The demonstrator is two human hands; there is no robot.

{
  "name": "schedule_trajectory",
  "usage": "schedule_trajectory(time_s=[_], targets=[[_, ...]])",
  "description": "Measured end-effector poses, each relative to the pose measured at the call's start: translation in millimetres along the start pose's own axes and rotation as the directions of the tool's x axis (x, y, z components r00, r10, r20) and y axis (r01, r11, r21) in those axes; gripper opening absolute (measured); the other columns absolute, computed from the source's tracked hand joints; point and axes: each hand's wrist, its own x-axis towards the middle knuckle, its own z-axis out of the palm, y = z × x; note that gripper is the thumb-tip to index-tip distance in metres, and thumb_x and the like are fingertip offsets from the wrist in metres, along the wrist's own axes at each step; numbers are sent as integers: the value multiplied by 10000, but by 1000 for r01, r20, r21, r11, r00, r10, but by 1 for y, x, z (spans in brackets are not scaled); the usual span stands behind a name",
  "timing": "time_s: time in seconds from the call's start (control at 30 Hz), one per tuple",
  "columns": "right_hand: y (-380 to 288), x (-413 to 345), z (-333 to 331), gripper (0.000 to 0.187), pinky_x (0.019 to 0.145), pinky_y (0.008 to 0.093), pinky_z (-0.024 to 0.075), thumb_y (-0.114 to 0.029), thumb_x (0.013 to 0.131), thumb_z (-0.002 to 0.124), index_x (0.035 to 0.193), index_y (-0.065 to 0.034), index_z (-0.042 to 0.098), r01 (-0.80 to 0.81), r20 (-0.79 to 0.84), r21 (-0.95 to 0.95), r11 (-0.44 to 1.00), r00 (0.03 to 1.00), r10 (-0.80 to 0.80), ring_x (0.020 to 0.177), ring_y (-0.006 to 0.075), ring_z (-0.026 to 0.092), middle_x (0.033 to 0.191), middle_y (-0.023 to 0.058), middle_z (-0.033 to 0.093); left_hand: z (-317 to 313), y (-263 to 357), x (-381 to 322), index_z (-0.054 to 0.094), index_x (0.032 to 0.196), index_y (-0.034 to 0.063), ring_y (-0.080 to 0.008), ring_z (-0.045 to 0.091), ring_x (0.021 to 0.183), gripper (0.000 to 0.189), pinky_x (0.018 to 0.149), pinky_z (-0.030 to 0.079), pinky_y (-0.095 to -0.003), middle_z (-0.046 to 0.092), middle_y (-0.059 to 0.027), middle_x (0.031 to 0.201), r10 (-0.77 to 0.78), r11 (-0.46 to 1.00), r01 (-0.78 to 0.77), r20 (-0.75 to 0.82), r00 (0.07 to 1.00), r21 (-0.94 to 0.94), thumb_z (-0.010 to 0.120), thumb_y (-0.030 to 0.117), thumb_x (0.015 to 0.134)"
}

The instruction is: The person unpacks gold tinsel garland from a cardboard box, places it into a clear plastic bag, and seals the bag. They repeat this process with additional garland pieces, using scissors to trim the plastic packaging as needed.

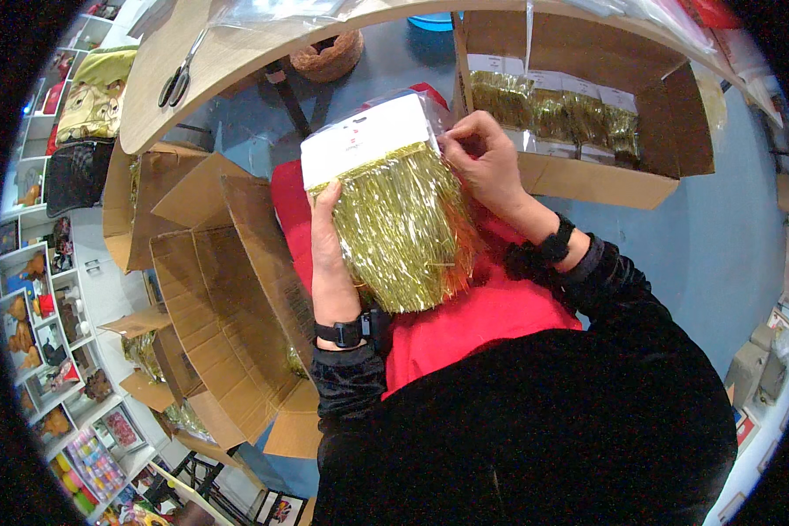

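Observation:
A clear plastic bag holds gold tinsel fringe under a white header card that bears writing. My left hand grips the package at its left side, thumb on the front. At its upper right edge, my right hand has thumb and forefinger pinched together on the clear plastic. The package is held above a red cloth over my lap. Some orange-red strands show along its lower right side. Similar gold packages stand in a row in the cardboard box at the upper right.
An open cardboard box stands close on my left, with more boxes holding gold packages behind it. Scissors lie on the curved wooden table ahead. The box of packages is at the upper right. Shelves line the far left.

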Motion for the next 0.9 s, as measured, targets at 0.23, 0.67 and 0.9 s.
schedule_trajectory(time_s=[0.23,0.67,0.9], targets=[[3,-12,-14,200,692,312,541,-84,902,699,1056,-45,578,59,-40,-259,964,997,-72,732,194,671,871,104,656,-4,-22,15,383,1388,57,-227,567,1154,592,979,490,-398,546,-122,1272,73,968,-58,-52,996,243,696,208,909],[20,-30,-21,149,714,252,500,-98,937,690,953,-18,566,-227,-41,30,973,973,228,777,76,606,869,19,648,-14,-41,22,449,1407,52,-245,620,1132,554,937,536,-397,586,-131,1302,-60,997,60,3,998,55,630,293,942],[3,-23,-24,272,766,373,553,-24,856,661,1114,-65,588,12,-68,-358,934,997,-39,834,302,681,939,150,665,-22,-52,36,352,1404,41,-233,516,1215,656,1024,433,-401,501,-129,1338,46,958,-7,-131,990,288,731,215,897]])
